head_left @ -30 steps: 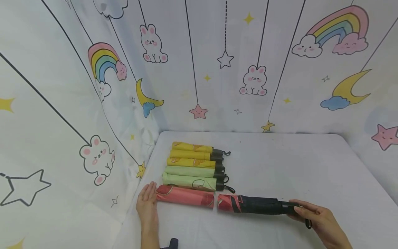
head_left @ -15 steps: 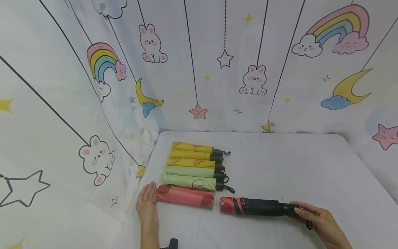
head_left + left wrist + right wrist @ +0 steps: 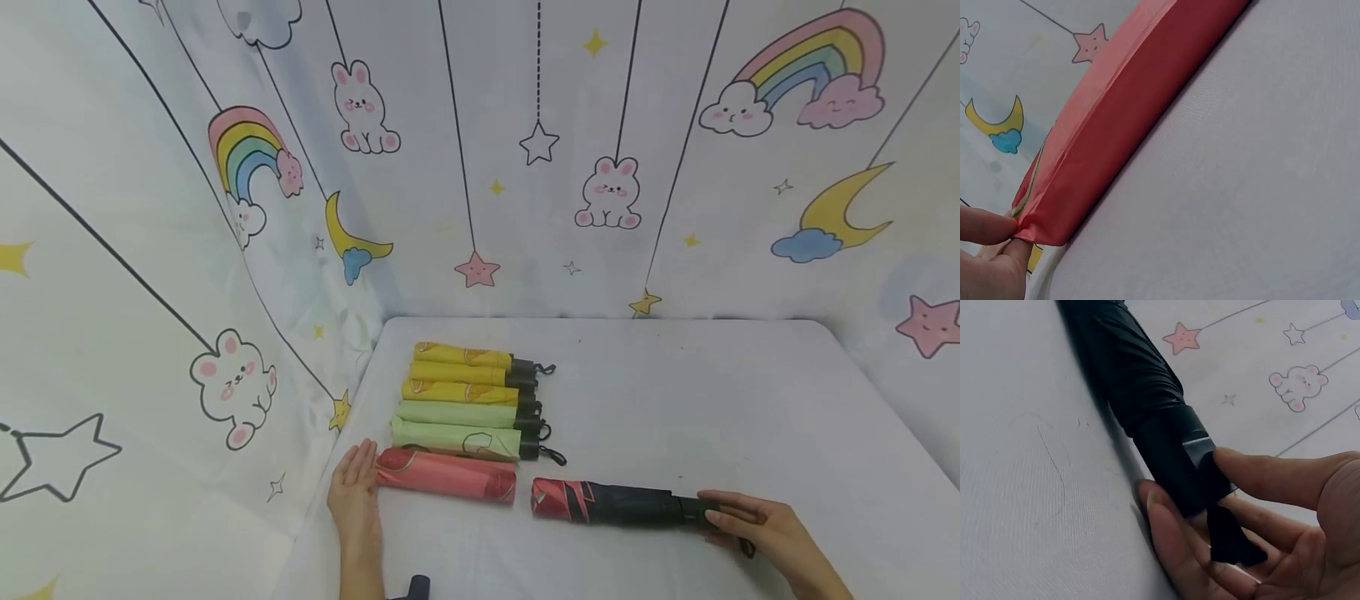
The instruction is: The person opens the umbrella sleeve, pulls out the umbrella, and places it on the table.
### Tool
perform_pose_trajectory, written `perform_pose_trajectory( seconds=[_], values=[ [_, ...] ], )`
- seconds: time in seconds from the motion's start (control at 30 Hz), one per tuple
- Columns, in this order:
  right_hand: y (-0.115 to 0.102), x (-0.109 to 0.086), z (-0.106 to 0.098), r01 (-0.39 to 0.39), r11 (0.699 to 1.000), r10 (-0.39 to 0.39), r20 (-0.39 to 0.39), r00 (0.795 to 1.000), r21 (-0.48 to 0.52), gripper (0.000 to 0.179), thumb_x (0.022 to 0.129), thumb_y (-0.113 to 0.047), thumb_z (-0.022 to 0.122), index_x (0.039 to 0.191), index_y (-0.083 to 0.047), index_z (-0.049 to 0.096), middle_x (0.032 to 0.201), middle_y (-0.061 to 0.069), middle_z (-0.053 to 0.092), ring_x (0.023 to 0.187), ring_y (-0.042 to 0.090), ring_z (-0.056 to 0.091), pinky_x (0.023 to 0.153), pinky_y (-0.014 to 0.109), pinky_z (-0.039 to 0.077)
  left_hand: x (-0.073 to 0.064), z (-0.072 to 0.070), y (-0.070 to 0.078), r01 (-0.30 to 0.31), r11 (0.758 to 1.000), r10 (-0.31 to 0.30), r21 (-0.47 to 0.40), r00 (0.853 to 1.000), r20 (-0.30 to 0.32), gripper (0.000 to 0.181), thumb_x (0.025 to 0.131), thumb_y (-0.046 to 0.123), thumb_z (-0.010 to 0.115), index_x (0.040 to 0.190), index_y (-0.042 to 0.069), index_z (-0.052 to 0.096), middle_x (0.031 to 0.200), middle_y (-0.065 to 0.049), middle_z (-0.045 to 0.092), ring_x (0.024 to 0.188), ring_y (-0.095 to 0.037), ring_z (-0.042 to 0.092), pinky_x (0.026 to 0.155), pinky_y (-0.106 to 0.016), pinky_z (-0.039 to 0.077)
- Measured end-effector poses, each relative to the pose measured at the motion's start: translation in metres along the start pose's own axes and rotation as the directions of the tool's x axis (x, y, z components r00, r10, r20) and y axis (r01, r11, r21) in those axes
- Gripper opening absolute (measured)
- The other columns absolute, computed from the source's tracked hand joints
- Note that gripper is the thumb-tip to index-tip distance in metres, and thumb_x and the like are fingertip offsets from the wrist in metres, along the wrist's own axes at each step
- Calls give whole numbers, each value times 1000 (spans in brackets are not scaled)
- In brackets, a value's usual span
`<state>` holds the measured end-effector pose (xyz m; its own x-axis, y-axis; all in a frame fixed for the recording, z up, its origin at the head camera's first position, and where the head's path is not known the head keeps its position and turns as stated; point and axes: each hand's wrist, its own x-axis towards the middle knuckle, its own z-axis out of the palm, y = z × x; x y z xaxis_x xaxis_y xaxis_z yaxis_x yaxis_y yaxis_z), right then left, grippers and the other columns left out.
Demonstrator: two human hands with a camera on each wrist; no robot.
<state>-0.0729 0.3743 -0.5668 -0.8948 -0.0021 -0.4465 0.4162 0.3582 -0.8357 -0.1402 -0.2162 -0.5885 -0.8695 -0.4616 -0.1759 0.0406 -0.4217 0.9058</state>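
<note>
A folded umbrella (image 3: 630, 505), black with a red patterned end, lies across the front of the table. My right hand (image 3: 765, 529) grips its black handle (image 3: 1172, 462) between thumb and fingers, and a black wrist strap (image 3: 1229, 537) hangs from the handle's end. To its left is a red umbrella sleeve (image 3: 450, 477), apart from the umbrella by a small gap. My left hand (image 3: 356, 487) pinches the sleeve's left end; in the left wrist view a thumb and finger (image 3: 988, 226) hold its corner.
Behind the red sleeve lie light green folded umbrellas (image 3: 453, 437) and yellow folded umbrellas (image 3: 457, 372), side by side, with black handles to the right. A dark object (image 3: 418, 587) shows at the bottom edge. A patterned white curtain (image 3: 540, 208) surrounds the white table (image 3: 675, 400).
The black umbrella has shifted slightly right and toward the front with my right hand, widening the gap from the red sleeve. My left hand and the sleeve have stayed in place.
</note>
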Motion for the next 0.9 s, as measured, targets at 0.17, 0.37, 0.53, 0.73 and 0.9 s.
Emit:
perform_pose_trajectory(
  seconds=[0.17, 0.37, 0.53, 0.73, 0.9],
  values=[
    [0, 0, 0, 48, 995, -52, 42, 998, 91, 62, 98, -29, 75, 144, 7, 56, 128, 17, 72, 101, 31, 77, 86, 34, 64, -1, 0, 1, 8, 1000, -8, -6, 1000, -2, 59, 104, -13, 42, 160, -2, 27, 161, -20, 44, 146, -24, 48, 114, -26, 45],
    [-3, -3, -1, 54, 998, -54, 31, 998, 31, 59, 99, -30, 74, 142, 8, 58, 122, 15, 75, 96, 28, 78, 82, 34, 65, -1, -1, 2, 16, 1000, -16, -7, 1000, -8, 60, 102, -15, 40, 160, -2, 28, 160, -20, 45, 144, -24, 50, 113, -27, 46],
    [-14, -6, -4, 34, 989, -35, -2, 999, -146, 58, 100, -39, 70, 141, 2, 62, 123, 15, 75, 92, 23, 78, 79, 33, 62, -1, -3, 1, 15, 1000, -15, -4, 1000, -9, 60, 102, -15, 40, 159, -2, 29, 159, -21, 46, 141, -22, 54, 112, -26, 47],
    [-31, -10, -4, 60, 915, -86, -49, 995, -398, 56, 100, -49, 68, 134, -5, 69, 125, 18, 73, 96, 23, 76, 81, 47, 62, -3, -3, 3, 12, 1000, -12, -4, 1000, -24, 59, 103, -14, 40, 159, -3, 29, 158, -22, 46, 141, -24, 54, 113, -29, 46],
    [-48, -12, -4, 118, 824, -185, -67, 980, -554, 52, 101, -49, 65, 129, -6, 72, 118, 17, 76, 112, 44, 69, 85, 63, 57, -5, -2, 8, 20, 1000, -20, 8, 998, -57, 53, 107, -3, 48, 157, -3, 32, 157, -21, 48, 139, -23, 56, 111, -29, 49]
  ],
)
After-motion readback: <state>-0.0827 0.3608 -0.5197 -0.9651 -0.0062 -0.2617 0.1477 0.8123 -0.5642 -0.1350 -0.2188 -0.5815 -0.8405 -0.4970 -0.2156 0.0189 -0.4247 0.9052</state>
